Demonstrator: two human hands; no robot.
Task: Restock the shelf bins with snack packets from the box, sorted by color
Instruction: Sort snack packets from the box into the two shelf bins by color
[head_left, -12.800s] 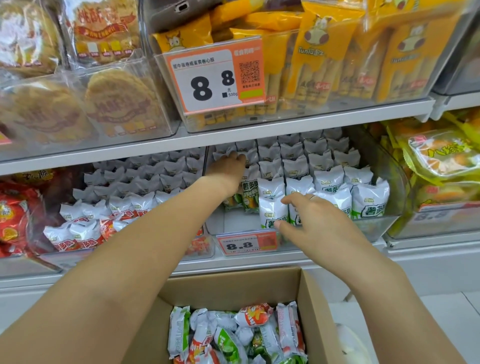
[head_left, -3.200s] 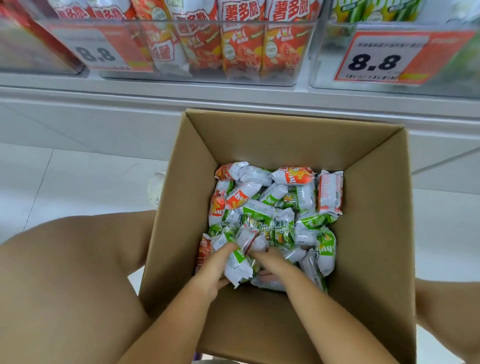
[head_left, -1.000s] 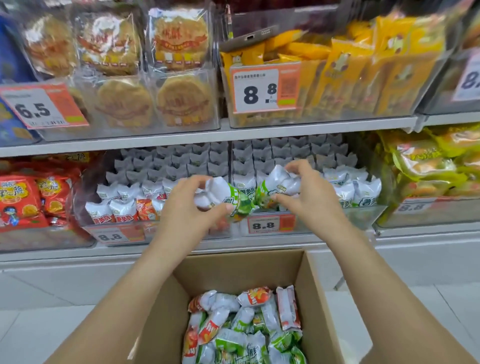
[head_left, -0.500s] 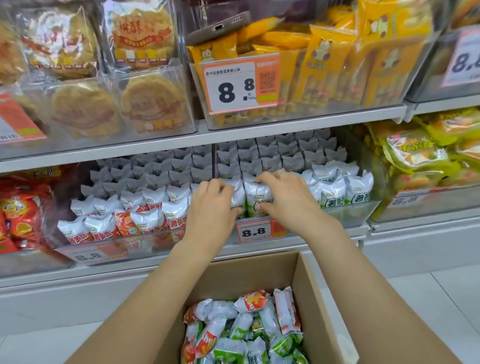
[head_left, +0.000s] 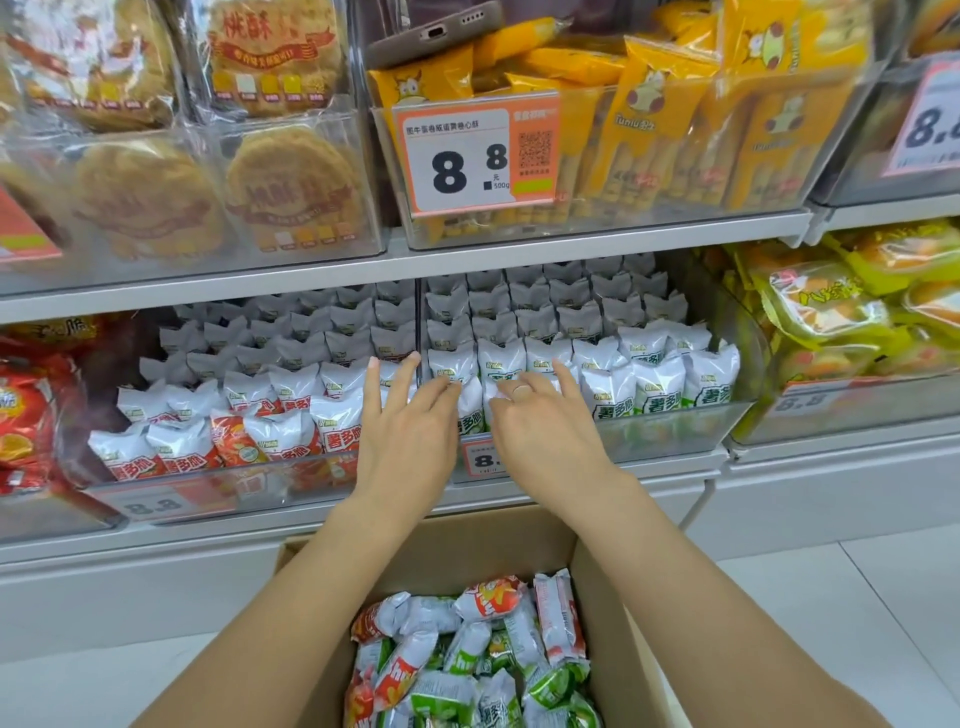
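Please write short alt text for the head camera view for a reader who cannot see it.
Two bare hands, left hand and right hand, open over the green packets in a clear shelf bin, beside the red packets. Below, a cardboard box holds mixed packets.

Left hand (head_left: 402, 441) and right hand (head_left: 540, 436) side by side before shelf bins (head_left: 670, 431); box (head_left: 597, 582) below them, packets (head_left: 467, 670) inside; fingertips possibly touching front-row packets.

green-label bin (head_left: 670, 434) packed w/ upright packets (head_left: 657, 384), no free slot seen; only way in is the gap over them, under upper shelf edge (head_left: 597, 244). clear divider (head_left: 420, 322) blocks sideways pass to red-label bin (head_left: 197, 488), also full. box (head_left: 597, 582) open on top.
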